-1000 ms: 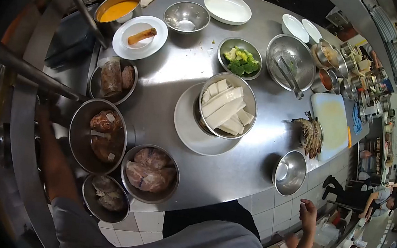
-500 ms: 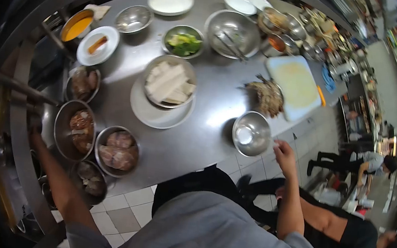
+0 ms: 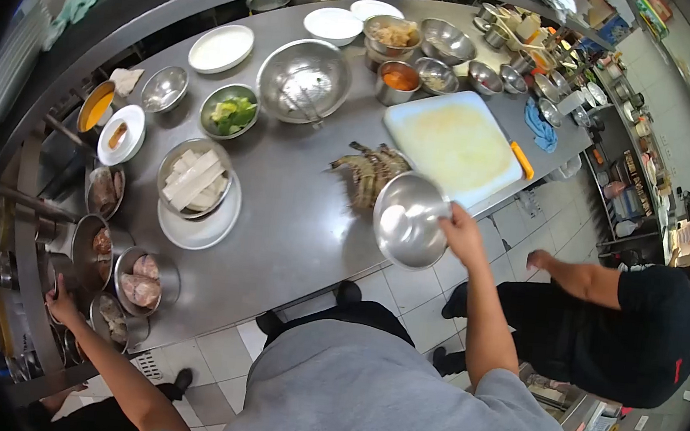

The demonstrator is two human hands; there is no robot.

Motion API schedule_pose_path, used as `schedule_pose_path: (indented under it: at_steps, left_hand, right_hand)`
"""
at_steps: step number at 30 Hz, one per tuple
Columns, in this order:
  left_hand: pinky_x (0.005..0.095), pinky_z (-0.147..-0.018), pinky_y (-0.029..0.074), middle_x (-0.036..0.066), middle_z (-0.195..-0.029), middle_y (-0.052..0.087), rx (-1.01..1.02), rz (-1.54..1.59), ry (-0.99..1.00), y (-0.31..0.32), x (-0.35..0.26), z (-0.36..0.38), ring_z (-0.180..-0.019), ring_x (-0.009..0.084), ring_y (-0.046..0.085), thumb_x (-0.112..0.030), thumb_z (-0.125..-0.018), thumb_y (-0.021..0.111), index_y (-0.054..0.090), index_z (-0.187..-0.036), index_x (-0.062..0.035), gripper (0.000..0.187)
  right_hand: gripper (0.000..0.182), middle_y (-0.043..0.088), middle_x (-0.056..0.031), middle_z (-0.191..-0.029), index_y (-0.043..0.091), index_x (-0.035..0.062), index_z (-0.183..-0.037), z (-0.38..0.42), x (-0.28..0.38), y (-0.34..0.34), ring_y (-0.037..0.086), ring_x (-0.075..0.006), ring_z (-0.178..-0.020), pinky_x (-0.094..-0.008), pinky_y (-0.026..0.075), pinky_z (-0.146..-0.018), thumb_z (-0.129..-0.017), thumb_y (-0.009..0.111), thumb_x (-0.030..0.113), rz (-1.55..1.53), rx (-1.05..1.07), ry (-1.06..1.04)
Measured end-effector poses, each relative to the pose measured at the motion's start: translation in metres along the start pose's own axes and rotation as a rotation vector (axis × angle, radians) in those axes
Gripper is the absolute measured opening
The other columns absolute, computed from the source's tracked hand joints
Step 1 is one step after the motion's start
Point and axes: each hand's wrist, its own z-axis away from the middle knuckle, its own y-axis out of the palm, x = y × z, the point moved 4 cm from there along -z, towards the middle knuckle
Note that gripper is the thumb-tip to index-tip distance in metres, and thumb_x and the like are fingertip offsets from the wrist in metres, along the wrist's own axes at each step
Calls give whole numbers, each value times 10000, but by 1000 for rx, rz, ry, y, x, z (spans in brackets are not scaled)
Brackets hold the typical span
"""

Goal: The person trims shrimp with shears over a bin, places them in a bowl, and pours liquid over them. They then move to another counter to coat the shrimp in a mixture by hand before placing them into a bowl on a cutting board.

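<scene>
My right hand (image 3: pixel 466 234) grips the rim of an empty-looking steel bowl (image 3: pixel 411 222), tilted over the table's front edge. Just behind that bowl lies a pile of raw shrimp (image 3: pixel 366 174) on the steel table. At the far left, my left hand (image 3: pixel 62 304) is closed at the edge of a grey metal container (image 3: pixel 57 269), its thumb upward and its other fingers partly hidden. Close to it stand steel bowls of raw meat: one with pinkish pieces (image 3: pixel 140 288), one with reddish pieces (image 3: pixel 102 253) and one with greyish pieces (image 3: pixel 112 315).
A cutting board (image 3: pixel 453 143) with an orange-handled knife (image 3: pixel 522 160) lies to the right. Bowls of pale strips (image 3: pixel 195 181) and greens (image 3: pixel 232 114), plus a large steel bowl (image 3: pixel 304 77), stand on the table. A person in black (image 3: pixel 602 327) is at my right.
My view has turned toward the right. My right hand has brought the steel bowl closer to the shrimp. My left hand has come out of the shadow by the left shelf.
</scene>
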Motion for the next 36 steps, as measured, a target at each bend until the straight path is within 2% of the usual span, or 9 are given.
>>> schedule_pose_path:
  at_steps: [6, 8, 10, 14, 16, 26, 29, 32, 36]
  left_hand:
    - [295, -559, 458, 50, -812, 584, 65, 161, -54, 14, -3, 47, -684, 126, 523, -338, -742, 909, 506, -894, -72, 505]
    - [276, -589, 434, 18, -816, 550, 55, 257, 20, 16, -9, 66, -684, 118, 480, -296, -780, 886, 483, -850, -91, 458]
    - [257, -654, 416, 12, -809, 519, 78, 190, 116, 12, -27, 88, -720, 120, 453, -303, -798, 871, 480, -833, -87, 448]
    - [284, -738, 409, 16, -802, 474, 76, 81, 238, 7, -50, 118, -754, 162, 422, -324, -787, 874, 479, -837, -50, 483]
    - [299, -773, 414, 28, -817, 469, 91, 89, 215, 6, -57, 127, -773, 185, 427, -311, -807, 856, 479, -838, -28, 472]
    - [263, -885, 382, 29, -927, 472, 272, 10, 523, 2, -163, 255, -895, 179, 472, -48, -773, 821, 499, -871, -35, 336]
    - [277, -878, 409, 22, -947, 489, 415, 0, 515, 9, -197, 321, -928, 162, 506, 30, -741, 788, 529, -883, -46, 305]
    - [285, -834, 435, 16, -942, 507, 688, 143, 345, 38, -215, 397, -908, 149, 520, 41, -686, 779, 562, -894, -65, 318]
    - [304, -773, 462, 28, -913, 521, 1012, 161, 387, 111, -242, 505, -855, 174, 541, -29, -630, 822, 589, -845, -84, 321]
  right_hand:
    - [254, 677, -62, -1028, 576, 50, -1206, -18, -87, -146, 640, -143, -786, -302, 554, -667, -973, 571, 154, -610, -345, 121]
    - [370, 652, -90, -1155, 533, 60, -1306, -18, -193, -176, 666, -192, -966, -361, 570, -833, -976, 590, 217, -1253, -60, -113]
    - [381, 598, -79, -1246, 523, 123, -1317, -12, -277, -197, 619, -215, -1072, -432, 540, -939, -961, 626, 211, -207, -471, -145]
    - [425, 610, -90, -1223, 530, 115, -1357, -52, -177, -189, 620, -172, -1083, -418, 534, -890, -958, 635, 220, -702, -286, 73]
    - [307, 672, -36, -957, 562, 40, -1199, -74, -113, -183, 626, -119, -688, -310, 541, -569, -926, 641, 154, -453, -263, 256]
    - [333, 601, -7, -794, 599, 60, -1120, -121, -68, -125, 598, -101, -617, -214, 467, -543, -971, 629, 356, -369, -87, 409]
    - [262, 564, 29, -794, 642, 81, -1127, -100, -57, -125, 441, -47, -574, -215, 376, -488, -967, 636, 288, -227, -298, 172]
    - [269, 609, 12, -868, 661, 97, -1177, -77, -9, -66, 511, -51, -661, -217, 421, -542, -941, 664, 227, -186, 115, 65]
    - [409, 676, -130, -999, 658, 37, -1227, -98, 38, 25, 636, -264, -807, -365, 522, -751, -879, 708, 246, 148, 201, -238]
